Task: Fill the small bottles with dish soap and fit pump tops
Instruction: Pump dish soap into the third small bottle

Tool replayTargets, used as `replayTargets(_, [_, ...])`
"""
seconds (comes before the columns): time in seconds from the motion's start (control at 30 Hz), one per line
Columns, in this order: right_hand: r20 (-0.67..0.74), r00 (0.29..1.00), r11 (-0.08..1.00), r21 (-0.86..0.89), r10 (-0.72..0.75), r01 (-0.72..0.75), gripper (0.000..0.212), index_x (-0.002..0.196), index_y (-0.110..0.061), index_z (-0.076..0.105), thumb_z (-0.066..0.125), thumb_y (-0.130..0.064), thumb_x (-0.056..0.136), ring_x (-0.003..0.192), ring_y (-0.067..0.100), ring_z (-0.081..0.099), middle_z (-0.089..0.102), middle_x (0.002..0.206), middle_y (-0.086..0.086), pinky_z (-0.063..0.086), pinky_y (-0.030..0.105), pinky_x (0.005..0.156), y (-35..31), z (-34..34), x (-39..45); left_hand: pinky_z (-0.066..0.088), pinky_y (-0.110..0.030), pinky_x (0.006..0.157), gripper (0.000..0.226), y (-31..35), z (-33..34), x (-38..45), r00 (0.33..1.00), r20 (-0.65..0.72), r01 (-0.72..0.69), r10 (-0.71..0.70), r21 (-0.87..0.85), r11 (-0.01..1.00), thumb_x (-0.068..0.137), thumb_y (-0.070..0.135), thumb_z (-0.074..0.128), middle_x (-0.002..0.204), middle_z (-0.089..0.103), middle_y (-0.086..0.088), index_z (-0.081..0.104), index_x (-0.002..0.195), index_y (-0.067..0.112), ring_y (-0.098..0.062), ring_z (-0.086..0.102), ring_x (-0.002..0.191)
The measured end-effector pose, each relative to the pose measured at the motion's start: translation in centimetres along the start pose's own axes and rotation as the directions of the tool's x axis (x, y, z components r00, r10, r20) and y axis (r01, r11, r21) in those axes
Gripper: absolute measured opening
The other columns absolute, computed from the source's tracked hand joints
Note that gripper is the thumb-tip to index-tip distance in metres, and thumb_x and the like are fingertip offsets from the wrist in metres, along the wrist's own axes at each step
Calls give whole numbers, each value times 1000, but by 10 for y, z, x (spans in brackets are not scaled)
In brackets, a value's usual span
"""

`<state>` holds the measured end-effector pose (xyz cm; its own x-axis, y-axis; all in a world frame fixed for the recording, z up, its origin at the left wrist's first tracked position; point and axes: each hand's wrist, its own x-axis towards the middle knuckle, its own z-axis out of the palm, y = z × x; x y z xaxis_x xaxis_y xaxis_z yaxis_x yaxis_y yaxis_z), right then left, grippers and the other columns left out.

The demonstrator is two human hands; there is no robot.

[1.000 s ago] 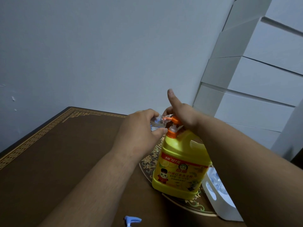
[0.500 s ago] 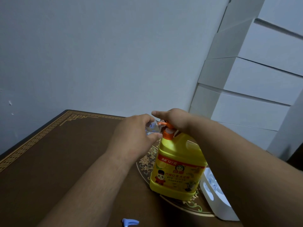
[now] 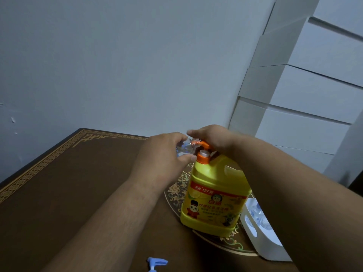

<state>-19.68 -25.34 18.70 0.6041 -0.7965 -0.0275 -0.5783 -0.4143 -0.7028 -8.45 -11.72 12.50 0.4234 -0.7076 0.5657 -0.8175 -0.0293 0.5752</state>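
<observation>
A big yellow dish soap jug [image 3: 214,197] with an orange pump [image 3: 204,152] stands on the brown table [image 3: 68,183]. My left hand [image 3: 163,158] grips a small clear bottle [image 3: 184,147], tilted with its mouth against the pump's spout. My right hand [image 3: 212,138] lies flat on top of the pump head, fingers pointing left. Most of the small bottle is hidden by my left fingers. A blue pump top [image 3: 157,264] lies on the table at the bottom edge of the view.
A white bin [image 3: 261,242] with several clear small bottles sits right of the jug, partly hidden by my right forearm. Stacked white boxes [image 3: 306,122] rise at the right beside the table. A grey wall stands behind the table.
My right hand, raised with its thumb up a second ago, has come down flat on the pump head. The left hand has kept the small bottle at the spout.
</observation>
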Motion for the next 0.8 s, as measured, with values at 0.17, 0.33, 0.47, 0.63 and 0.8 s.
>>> replayTargets(0.17, [44,998,975,-216,-34,43,26,125,-22,70,53,-27,106,93,28,66,71,118,14,55,32,64,-5,4,0,54,-27,81,51,-2,0,-1,1000,30,-5,3,51,999,83,56,81,118,75,13,70,129,35,-9,68,102])
replayTargets(0.33, [-29,999,996,-83,-21,18,63,96,-10,72,42,-65,101,73,25,65,73,86,15,52,32,71,-4,1,-4,58,-34,86,50,-2,1,-1,1000,-3,3,-3,18,1000,83,57,80,119,74,15,68,127,37,-8,68,102])
replayTargets(0.47, [-50,997,997,-59,-51,48,83,102,-11,73,28,-80,94,83,29,70,77,96,15,56,40,79,-1,-2,-3,59,-35,85,50,0,3,0,999,-42,-11,12,25,1000,83,57,80,117,75,14,68,127,37,-9,68,102])
replayTargets(0.63, [3,999,999,3,35,-35,55,100,-10,75,53,-60,98,67,23,68,75,84,10,53,29,64,1,-2,-6,58,-35,88,54,0,0,0,1000,-17,-11,12,33,999,83,57,80,123,74,13,67,132,37,-10,68,105])
replayTargets(0.8, [39,997,983,-176,59,-52,50,145,-17,56,62,-6,97,108,32,65,65,134,14,52,34,80,-4,-1,0,58,-35,88,50,0,0,-1,1000,18,-23,21,95,995,83,56,80,120,75,11,70,127,35,-13,68,107])
